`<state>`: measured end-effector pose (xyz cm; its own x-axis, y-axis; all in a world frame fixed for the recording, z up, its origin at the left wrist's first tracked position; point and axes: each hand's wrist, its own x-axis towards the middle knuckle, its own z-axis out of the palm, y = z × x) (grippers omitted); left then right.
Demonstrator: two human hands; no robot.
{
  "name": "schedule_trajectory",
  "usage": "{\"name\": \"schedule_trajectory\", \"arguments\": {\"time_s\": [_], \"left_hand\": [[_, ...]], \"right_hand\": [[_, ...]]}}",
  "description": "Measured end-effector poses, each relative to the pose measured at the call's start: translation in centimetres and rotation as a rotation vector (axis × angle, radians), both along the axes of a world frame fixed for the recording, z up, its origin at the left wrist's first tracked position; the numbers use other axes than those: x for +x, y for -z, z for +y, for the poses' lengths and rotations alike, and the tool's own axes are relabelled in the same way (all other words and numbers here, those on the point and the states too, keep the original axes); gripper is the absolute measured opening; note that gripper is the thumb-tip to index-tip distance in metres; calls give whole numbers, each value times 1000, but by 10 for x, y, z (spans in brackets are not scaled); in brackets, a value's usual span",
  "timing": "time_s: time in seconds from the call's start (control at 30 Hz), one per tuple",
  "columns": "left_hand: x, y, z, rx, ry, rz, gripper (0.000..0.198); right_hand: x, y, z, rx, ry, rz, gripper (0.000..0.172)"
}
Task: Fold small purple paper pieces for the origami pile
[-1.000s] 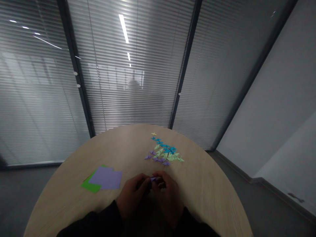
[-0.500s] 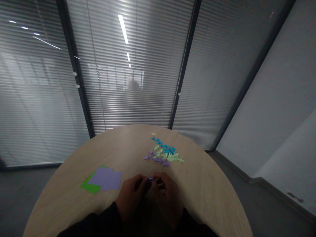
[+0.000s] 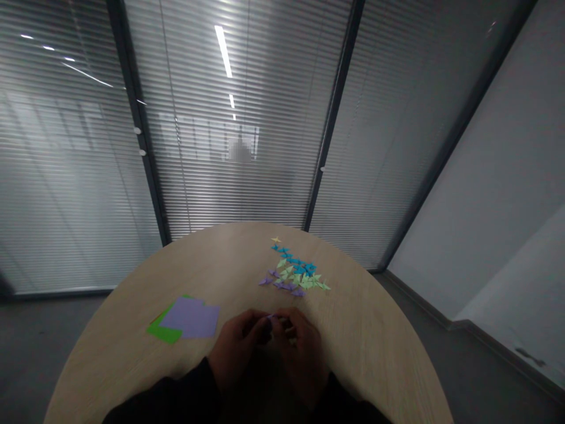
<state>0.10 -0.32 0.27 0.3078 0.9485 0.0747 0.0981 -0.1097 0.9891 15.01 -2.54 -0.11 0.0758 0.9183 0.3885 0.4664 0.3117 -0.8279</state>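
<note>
My left hand [image 3: 236,344] and my right hand [image 3: 302,353] are close together above the near edge of the wooden table, with a small folded lilac paper piece [image 3: 272,317] pinched between their fingers. Most of that piece is hidden by my fingers. Beyond my hands lies a scattered group of small folded paper shapes [image 3: 293,272] in blue, pale green and purple, with one yellow shape [image 3: 276,239] at its far end. To the left of my hands, a lilac paper sheet [image 3: 192,317] lies over a green paper sheet [image 3: 162,333].
The round light-wood table [image 3: 353,330] has a curved edge, with a grey floor beyond it. Behind it stand glass partitions with blinds [image 3: 229,165] and dark frames. A grey wall [image 3: 459,176] rises on the right.
My fingers have shifted slightly around the lilac piece, and it shows a little differently between them. The view has moved slightly. The paper shapes and sheets on the table stay in place.
</note>
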Motion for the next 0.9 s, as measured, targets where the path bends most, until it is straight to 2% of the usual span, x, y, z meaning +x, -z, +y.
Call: {"name": "schedule_trajectory", "arguments": {"time_s": [0.17,0.4,0.67,0.8,0.9], "left_hand": [[-1,6,5,-40,-16,-75,40],[-3,13,8,-149,-39,-252,41],[-5,7,7,-152,-55,-236,42],[-5,9,8,-182,-23,-295,44],[-5,9,7,-174,-6,-262,43]], "right_hand": [[-3,-2,-2,-73,25,55,27],[0,1,2,-155,-44,145,32],[0,1,2,-223,-107,239,36],[0,1,1,-219,-153,227,30],[1,0,2,-208,-153,211,25]]}}
